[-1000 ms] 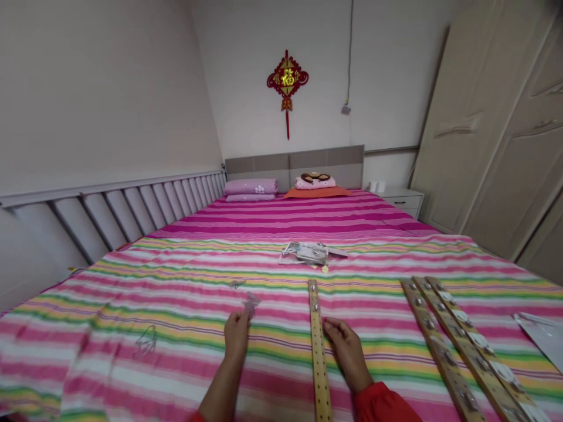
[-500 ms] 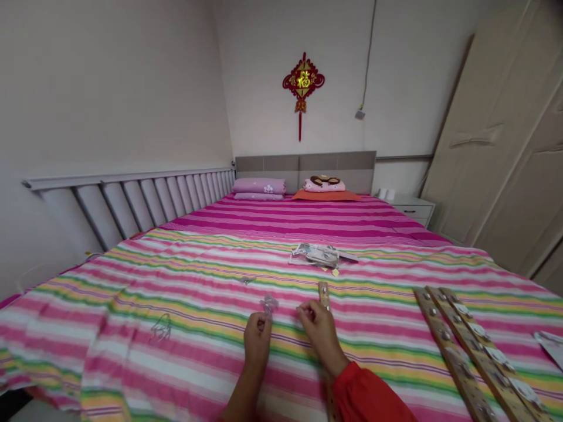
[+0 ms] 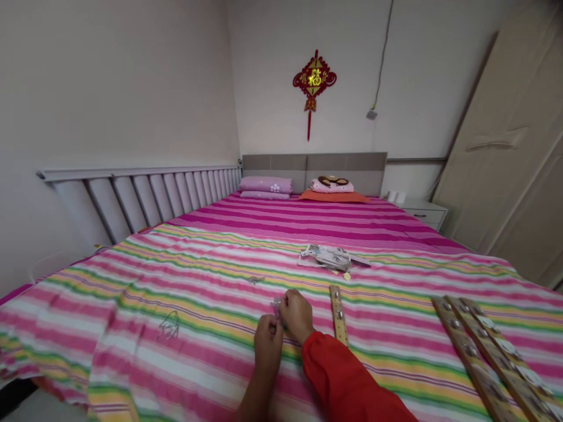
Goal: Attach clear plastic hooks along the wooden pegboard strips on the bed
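Note:
My left hand and my right hand meet over the striped bedspread, both pinched on a small clear plastic packet held between them. The right arm wears a red sleeve. Just right of the hands lies a narrow wooden strip with metal studs, pointing away from me. What the packet holds is too small to make out.
Two more studded wooden strips lie at the right. A heap of small packets sits mid-bed, with a wire piece and another bit to the left. Pillows lie at the headboard; a wardrobe stands right.
My right hand left the wooden strip and moved left to join my left hand on the packet. The view has shifted leftwards.

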Action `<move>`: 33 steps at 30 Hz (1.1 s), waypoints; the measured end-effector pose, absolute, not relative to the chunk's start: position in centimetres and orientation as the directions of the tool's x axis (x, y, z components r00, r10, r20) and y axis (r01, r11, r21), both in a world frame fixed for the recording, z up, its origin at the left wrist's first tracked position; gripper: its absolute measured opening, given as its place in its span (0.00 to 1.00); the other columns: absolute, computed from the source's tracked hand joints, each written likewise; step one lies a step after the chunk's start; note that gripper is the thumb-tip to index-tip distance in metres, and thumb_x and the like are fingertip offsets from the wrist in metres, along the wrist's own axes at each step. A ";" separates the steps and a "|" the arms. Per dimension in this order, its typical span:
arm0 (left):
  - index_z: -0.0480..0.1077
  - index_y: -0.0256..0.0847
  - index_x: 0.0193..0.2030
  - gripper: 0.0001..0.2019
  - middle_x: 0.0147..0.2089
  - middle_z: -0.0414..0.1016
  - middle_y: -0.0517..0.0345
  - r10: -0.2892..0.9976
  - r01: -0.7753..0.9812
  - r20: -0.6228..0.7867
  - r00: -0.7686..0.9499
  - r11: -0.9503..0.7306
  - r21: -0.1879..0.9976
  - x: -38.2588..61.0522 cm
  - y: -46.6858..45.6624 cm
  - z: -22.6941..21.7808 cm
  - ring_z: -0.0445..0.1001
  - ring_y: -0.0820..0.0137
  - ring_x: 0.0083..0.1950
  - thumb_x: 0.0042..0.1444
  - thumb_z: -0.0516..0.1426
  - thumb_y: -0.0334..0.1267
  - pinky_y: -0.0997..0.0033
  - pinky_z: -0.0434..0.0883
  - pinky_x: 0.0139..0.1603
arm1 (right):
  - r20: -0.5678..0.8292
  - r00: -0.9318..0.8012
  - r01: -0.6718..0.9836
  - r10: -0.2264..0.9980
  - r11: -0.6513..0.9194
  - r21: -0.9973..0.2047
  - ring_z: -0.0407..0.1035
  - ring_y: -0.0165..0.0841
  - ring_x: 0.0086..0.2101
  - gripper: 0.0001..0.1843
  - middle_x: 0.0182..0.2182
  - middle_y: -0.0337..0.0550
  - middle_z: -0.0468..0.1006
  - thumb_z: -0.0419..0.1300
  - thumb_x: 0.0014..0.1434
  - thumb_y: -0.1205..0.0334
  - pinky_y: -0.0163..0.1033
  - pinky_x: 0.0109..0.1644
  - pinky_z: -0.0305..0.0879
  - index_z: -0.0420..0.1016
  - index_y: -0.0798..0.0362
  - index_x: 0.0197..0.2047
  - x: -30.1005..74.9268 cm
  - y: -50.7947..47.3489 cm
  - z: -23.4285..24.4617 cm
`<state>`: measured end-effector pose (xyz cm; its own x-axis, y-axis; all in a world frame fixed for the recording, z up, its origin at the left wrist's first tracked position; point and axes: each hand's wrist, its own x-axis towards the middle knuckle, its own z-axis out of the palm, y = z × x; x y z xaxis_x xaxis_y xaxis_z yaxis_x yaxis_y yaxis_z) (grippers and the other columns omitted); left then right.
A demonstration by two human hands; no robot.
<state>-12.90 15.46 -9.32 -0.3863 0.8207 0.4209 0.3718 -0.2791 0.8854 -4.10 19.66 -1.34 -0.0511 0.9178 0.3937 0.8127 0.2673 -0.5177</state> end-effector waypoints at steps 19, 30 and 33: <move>0.64 0.42 0.24 0.16 0.22 0.68 0.62 0.827 0.077 0.225 -0.516 -0.217 0.973 -12.9 14.6 -7.1 0.64 0.72 0.24 0.49 0.56 0.54 0.73 0.61 0.26 | 0.316 0.282 0.430 0.906 0.175 -0.886 0.62 0.32 0.19 0.09 0.15 0.36 0.69 0.53 0.46 0.60 0.34 0.23 0.52 0.63 0.48 0.17 0.4 20.8 -1.3; 0.69 0.39 0.28 0.21 0.25 0.74 0.56 0.843 0.018 0.191 -0.504 -0.210 0.977 -13.5 14.7 -6.7 0.70 0.69 0.27 0.47 0.57 0.58 0.72 0.66 0.29 | 0.301 0.122 0.316 0.946 0.250 -0.915 0.62 0.30 0.19 0.12 0.16 0.34 0.69 0.55 0.50 0.52 0.33 0.22 0.56 0.65 0.50 0.23 -0.4 19.3 -2.4; 0.69 0.38 0.29 0.21 0.25 0.76 0.55 0.845 -0.028 0.177 -0.504 -0.220 0.975 -13.5 14.6 -6.6 0.73 0.67 0.30 0.46 0.58 0.57 0.70 0.68 0.30 | 0.307 0.093 0.266 0.947 0.273 -0.924 0.61 0.29 0.18 0.12 0.16 0.33 0.67 0.55 0.50 0.52 0.32 0.20 0.55 0.64 0.50 0.23 0.0 18.6 -2.0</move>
<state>-13.51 14.55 -6.56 -0.5044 0.8452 0.1767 -0.0279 -0.2205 0.9750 0.05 18.60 -1.95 0.0932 0.9472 0.3069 0.2659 0.2734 -0.9244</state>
